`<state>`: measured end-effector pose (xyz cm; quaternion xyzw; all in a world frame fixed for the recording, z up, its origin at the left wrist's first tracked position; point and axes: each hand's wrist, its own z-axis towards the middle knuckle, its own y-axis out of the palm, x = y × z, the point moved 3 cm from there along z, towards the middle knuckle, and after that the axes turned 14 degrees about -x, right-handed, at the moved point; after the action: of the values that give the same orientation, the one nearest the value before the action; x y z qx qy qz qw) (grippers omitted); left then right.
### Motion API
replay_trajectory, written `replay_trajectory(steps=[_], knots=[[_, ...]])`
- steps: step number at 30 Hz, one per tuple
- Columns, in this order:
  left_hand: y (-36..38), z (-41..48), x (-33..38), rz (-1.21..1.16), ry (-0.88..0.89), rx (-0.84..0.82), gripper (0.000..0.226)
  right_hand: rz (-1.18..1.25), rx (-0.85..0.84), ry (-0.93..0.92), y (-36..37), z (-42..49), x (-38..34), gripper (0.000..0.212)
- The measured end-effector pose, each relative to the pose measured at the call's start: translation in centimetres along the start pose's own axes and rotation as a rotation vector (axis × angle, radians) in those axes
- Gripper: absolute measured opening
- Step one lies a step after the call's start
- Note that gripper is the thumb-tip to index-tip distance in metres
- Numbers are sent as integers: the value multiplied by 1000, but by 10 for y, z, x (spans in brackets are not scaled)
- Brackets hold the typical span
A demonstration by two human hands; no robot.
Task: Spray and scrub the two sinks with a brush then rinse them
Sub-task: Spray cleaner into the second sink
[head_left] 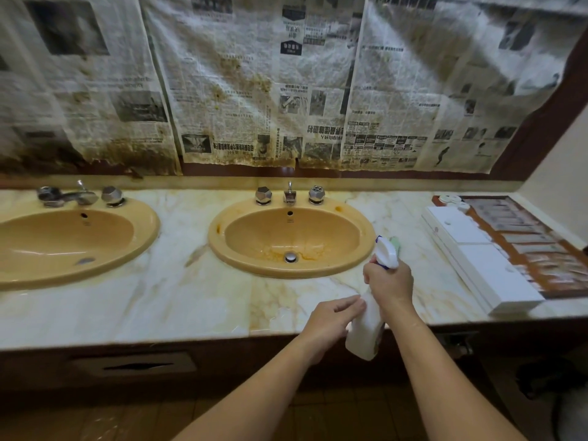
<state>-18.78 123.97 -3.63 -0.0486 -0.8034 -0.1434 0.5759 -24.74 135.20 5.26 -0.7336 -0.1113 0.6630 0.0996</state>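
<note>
Two mustard-yellow oval sinks are set in a marble counter: the left sink [63,240] and the right sink [291,240], whose bowl is stained near the drain. My right hand [389,286] grips the neck of a white spray bottle [366,332], whose white and blue trigger head points toward the right sink. My left hand [334,316] holds the bottle's body from the left, fingers curled on it. A green object [395,241], partly hidden behind the spray head, lies on the counter by the right sink's rim. I cannot make out a brush.
Chrome taps [289,195] stand behind each sink. A white flat box [477,259] and a framed tray lie on the counter's right end. Stained newspaper covers the wall above. The marble counter [178,291] stretches between the sinks; a dark cabinet front sits below.
</note>
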Motion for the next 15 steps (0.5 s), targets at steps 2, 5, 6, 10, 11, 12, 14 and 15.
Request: replay_trajectory(steps=[2,5,6,10,11,12,14,15], knots=[[-4,-3,2,-21,0,15,60,-1,-27,-20,4,1,-3,2],[-15,-7,2,-24,-4,52,57,31,-112,-29,16,3,-7,10],[-18,-9,2,-25,-7,60,58,43,-140,-29,20,3,-8,12],[-30,-16,-2,-61,-3,76,63,17,-185,-50,35,1,-13,10],[-32,-17,-3,-73,0,81,64,7,-180,-58,38,1,-14,11],[-34,-18,-4,-79,3,90,64,-3,-167,-67,42,0,-16,11],[-39,-21,-4,-73,7,111,64,-9,-140,-84,48,-1,-18,10],[-41,-22,-3,-64,8,115,65,-4,-134,-89,50,-2,-18,10]])
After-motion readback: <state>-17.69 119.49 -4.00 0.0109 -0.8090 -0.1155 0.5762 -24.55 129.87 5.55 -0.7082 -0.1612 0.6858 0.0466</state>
